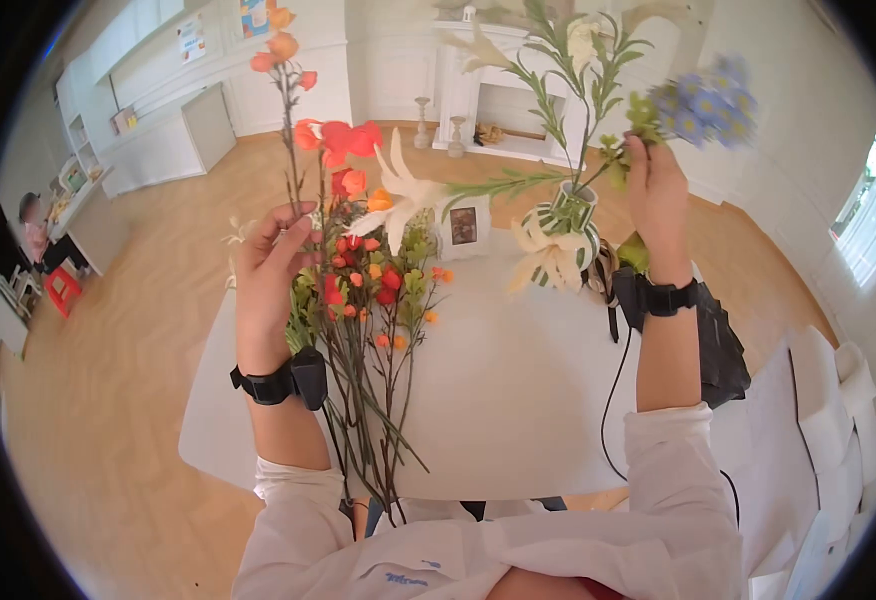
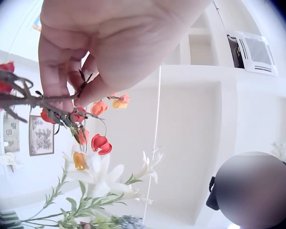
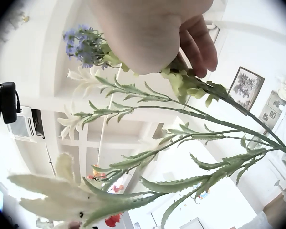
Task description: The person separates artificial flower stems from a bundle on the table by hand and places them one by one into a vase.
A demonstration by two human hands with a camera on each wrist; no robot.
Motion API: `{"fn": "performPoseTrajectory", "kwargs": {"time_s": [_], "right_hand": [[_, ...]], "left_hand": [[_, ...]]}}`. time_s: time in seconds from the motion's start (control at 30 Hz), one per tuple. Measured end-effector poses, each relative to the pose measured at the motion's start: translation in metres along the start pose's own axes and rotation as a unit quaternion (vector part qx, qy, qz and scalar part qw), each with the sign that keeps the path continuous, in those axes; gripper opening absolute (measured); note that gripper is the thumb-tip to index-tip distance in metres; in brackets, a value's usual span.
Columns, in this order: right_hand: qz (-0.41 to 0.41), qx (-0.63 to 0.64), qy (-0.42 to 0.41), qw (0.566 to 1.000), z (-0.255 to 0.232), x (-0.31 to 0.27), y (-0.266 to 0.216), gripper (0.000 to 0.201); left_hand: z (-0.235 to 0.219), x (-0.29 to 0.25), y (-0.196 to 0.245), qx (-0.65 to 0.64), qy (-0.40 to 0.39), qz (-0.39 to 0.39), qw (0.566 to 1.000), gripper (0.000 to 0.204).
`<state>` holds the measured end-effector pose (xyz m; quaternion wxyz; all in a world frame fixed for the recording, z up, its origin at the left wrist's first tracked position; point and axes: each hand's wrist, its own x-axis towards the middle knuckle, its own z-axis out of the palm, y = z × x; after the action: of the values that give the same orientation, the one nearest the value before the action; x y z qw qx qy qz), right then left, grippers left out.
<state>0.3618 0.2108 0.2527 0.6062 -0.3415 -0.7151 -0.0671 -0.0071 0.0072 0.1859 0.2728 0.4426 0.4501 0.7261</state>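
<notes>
My left hand [image 1: 273, 265] pinches a dark, thin stem with red and orange blossoms [image 1: 336, 142] between thumb and fingers; the left wrist view shows this stem [image 2: 52, 99] close up. Below that hand, more red and orange flower sprays [image 1: 388, 285] lie on the table with their long stems toward me. My right hand [image 1: 663, 205] holds the leafy stem of a blue flower cluster [image 1: 708, 105], up beside the vase. White lilies [image 1: 398, 195] with green stems stand in a green-and-white striped vase [image 1: 580, 215]. In the right wrist view, the blue flower stem runs alongside the lily stems [image 3: 205, 117].
A white table [image 1: 508, 380] lies in front of me, with a small framed picture [image 1: 463, 228] at its far side. A black bag [image 1: 723, 345] is at the right edge. Farther off are a pale sofa [image 1: 818, 400], a red stool [image 1: 62, 288] and a seated person [image 1: 34, 225].
</notes>
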Motion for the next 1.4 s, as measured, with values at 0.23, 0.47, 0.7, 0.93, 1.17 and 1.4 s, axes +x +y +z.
{"fn": "performPoseTrajectory", "kwargs": {"time_s": [0.23, 0.47, 0.7, 0.93, 1.17, 1.4], "right_hand": [[-0.022, -0.083, -0.013, 0.996, -0.003, 0.008, 0.006, 0.024], [-0.029, -0.117, -0.056, 0.991, 0.019, 0.002, 0.035, 0.026], [0.027, -0.002, -0.108, 0.994, 0.018, -0.020, 0.033, 0.038], [0.067, 0.161, 0.118, 0.978, -0.033, -0.033, -0.047, 0.045], [-0.063, 0.353, -0.200, 0.912, -0.043, -0.069, -0.135, 0.037], [0.064, 0.359, -0.339, 0.867, -0.020, -0.079, -0.193, 0.046]], "left_hand": [[0.000, 0.000, -0.004, -0.109, -0.013, 0.005, 0.994, 0.025], [-0.006, 0.002, -0.004, -0.140, 0.026, 0.034, 0.989, 0.026], [-0.016, -0.011, 0.003, -0.211, 0.028, 0.044, 0.976, 0.027], [-0.028, -0.033, 0.005, -0.351, 0.024, 0.089, 0.932, 0.027], [0.032, -0.055, 0.001, -0.355, -0.104, 0.122, 0.921, 0.035], [0.093, -0.072, 0.005, -0.329, -0.122, 0.015, 0.936, 0.022]]}}
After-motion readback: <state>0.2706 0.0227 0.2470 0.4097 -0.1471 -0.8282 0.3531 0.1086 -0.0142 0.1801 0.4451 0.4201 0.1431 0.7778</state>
